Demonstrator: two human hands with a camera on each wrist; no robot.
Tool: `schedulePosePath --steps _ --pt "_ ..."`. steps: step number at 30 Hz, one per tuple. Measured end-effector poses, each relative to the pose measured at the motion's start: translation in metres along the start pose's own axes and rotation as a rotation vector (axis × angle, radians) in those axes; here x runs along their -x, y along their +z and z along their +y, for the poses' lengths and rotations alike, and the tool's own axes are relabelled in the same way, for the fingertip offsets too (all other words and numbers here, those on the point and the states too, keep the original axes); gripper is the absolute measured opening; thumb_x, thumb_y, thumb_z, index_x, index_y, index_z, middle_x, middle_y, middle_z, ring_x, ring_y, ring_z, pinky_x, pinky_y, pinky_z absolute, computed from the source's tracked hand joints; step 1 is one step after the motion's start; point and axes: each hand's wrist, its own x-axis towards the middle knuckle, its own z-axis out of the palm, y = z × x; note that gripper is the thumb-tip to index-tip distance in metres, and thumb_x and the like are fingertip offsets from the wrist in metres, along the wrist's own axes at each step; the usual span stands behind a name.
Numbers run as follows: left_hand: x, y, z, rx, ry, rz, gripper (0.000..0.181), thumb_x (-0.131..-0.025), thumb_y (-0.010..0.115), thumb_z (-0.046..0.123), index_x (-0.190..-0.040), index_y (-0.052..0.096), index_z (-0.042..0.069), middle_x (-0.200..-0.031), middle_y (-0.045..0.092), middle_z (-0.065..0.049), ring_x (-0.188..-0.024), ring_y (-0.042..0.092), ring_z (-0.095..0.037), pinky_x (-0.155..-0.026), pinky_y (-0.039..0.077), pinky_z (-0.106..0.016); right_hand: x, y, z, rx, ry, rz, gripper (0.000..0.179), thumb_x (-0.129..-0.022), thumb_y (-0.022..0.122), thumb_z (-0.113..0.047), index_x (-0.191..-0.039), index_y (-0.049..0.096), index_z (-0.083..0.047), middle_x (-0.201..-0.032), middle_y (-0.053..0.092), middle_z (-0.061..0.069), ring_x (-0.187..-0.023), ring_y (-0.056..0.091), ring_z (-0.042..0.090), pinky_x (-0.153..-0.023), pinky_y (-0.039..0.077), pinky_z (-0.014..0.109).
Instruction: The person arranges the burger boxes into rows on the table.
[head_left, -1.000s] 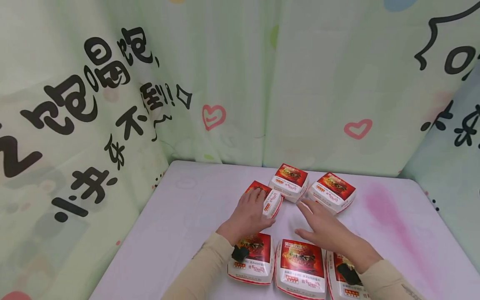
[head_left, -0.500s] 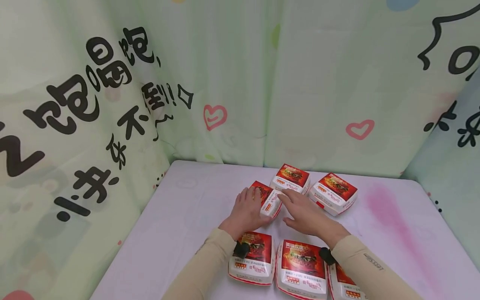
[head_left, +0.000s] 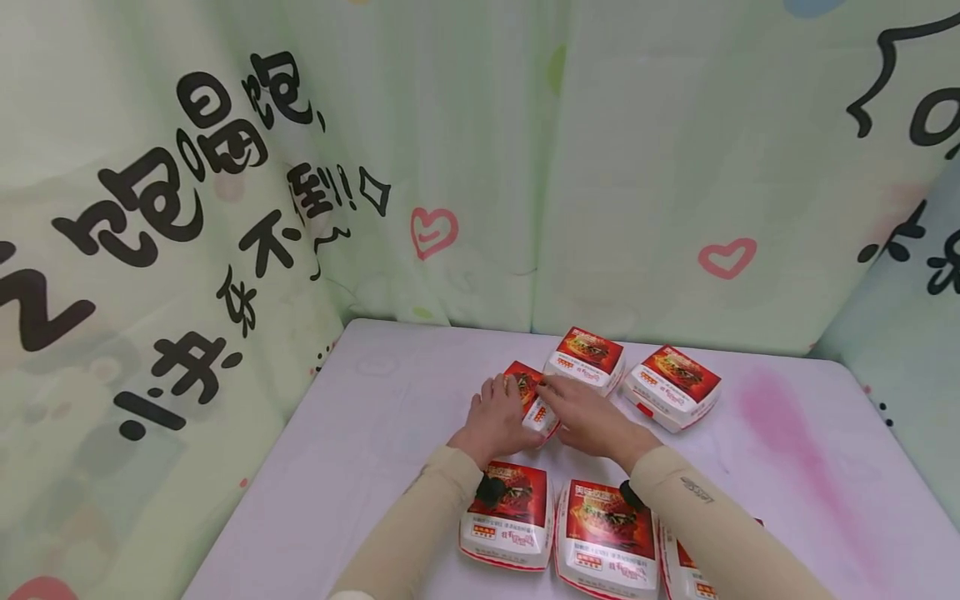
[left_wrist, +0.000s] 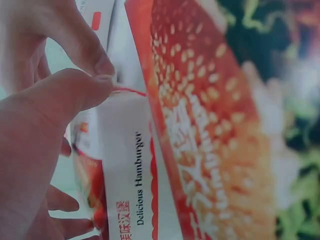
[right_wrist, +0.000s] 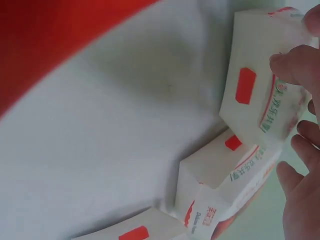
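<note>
Backdrop: pale green curtain [head_left: 480, 150] with black lettering and pink hearts, hung behind a white table [head_left: 375, 417] bearing a pink stain [head_left: 810, 458].

Item in hand: far-left hamburger box [head_left: 537, 410], on the table, leftmost of the far group. Left hand [head_left: 495, 422]: remained there, fingers bent over the lid, thumb at the front corner, holding it. Right hand [head_left: 592, 421]: partly open, fingertips on the lid, thumb by the front edge; firmness of hold could not be told.

Change: the right hand had crossed leftward from beside the far-right hamburger box [head_left: 672, 387], past the far-middle hamburger box [head_left: 587, 358]. Judged meaning: handling had become two-handed, centred on one box.

Also present: near-row hamburger boxes [head_left: 609, 542], three, one partly hidden by the right sleeve [head_left: 720, 508].
</note>
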Motion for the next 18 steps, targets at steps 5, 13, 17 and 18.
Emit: schedulePosePath --steps 5,13,17,18 --pt "-0.002 0.001 0.001 -0.007 -0.017 -0.004 0.103 -0.081 0.071 0.057 -0.154 0.026 -0.001 -0.157 0.030 -0.022 -0.141 0.034 -0.036 -0.113 0.041 -0.050 -0.005 0.004 -0.002 0.032 -0.030 0.012 0.066 -0.081 0.080 -0.008 -0.140 0.051 0.000 -0.143 0.050 0.022 -0.134 0.048 0.041 -0.110 0.043 0.053" --pt "-0.005 0.006 0.000 -0.031 -0.059 0.055 0.107 -0.076 0.075 0.062 -0.150 0.030 -0.001 -0.153 0.034 -0.025 -0.136 0.040 -0.038 -0.105 0.048 -0.051 -0.008 0.007 -0.002 0.046 -0.054 0.059 0.062 -0.080 0.082 -0.012 -0.135 0.055 -0.003 -0.137 0.054 0.020 -0.129 0.052 0.039 -0.108 0.045 0.052" --pt "-0.005 0.010 0.001 -0.028 -0.072 0.079 0.108 -0.075 0.076 0.062 -0.150 0.031 -0.001 -0.152 0.036 -0.025 -0.135 0.041 -0.039 -0.103 0.049 -0.051 -0.008 0.009 -0.003 0.043 -0.051 0.063 0.062 -0.080 0.082 -0.012 -0.135 0.054 -0.004 -0.137 0.054 0.020 -0.129 0.052 0.039 -0.107 0.046 0.052" --pt "-0.005 0.010 0.001 -0.032 -0.075 0.084 0.109 -0.074 0.076 0.063 -0.150 0.031 -0.001 -0.152 0.037 -0.025 -0.135 0.042 -0.039 -0.103 0.050 -0.051 -0.008 0.010 -0.003 0.043 -0.053 0.066 0.062 -0.080 0.082 -0.012 -0.135 0.054 -0.004 -0.137 0.054 0.020 -0.129 0.053 0.039 -0.107 0.046 0.052"
